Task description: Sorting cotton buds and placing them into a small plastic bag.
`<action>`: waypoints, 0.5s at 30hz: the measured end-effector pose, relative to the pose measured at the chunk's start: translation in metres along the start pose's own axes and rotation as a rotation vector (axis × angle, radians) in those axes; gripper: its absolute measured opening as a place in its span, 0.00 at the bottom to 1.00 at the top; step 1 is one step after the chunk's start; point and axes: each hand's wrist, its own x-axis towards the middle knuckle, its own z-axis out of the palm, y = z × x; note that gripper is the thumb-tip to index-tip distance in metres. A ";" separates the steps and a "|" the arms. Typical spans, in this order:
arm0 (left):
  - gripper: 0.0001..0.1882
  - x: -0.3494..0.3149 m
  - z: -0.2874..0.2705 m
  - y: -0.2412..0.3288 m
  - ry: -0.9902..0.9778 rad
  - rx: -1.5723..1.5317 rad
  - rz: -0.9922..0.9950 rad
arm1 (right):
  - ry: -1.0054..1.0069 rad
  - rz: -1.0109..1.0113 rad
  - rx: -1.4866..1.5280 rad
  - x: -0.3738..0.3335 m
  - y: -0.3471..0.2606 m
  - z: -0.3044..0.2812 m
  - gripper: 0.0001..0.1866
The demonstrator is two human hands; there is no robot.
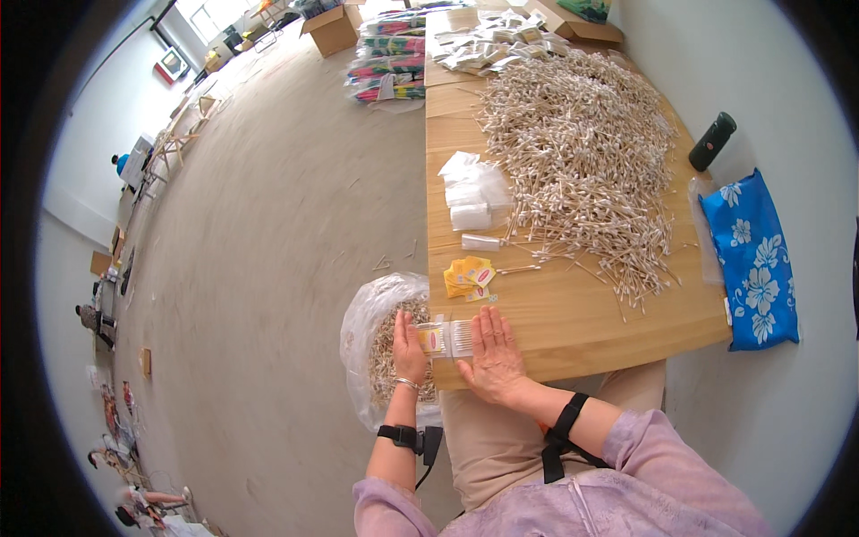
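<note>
The cotton-swab packet (pixel 458 338) lies at the edge of the desk (pixel 582 333), between my left hand (pixel 410 354), fingers together, and right hand (pixel 497 360), flattened, thumb apart; its ends beside them are hard to make out.

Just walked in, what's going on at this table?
A person has a clear packet of cotton swabs between both hands at the table's near edge: left hand at its left end, right hand flat at its right. Yellow cards lie just beyond; farther up is a big loose swab pile.
</note>
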 end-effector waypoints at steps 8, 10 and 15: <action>0.21 0.011 -0.002 -0.004 -0.215 -0.895 -0.352 | -0.042 0.006 -0.011 0.005 -0.012 0.002 0.49; 0.21 0.012 -0.004 -0.004 -0.213 -0.956 -0.360 | -0.040 -0.011 -0.009 0.007 -0.017 0.006 0.49; 0.19 0.012 -0.008 0.009 -0.222 -1.001 -0.340 | -0.024 -0.022 -0.008 0.013 -0.024 0.012 0.48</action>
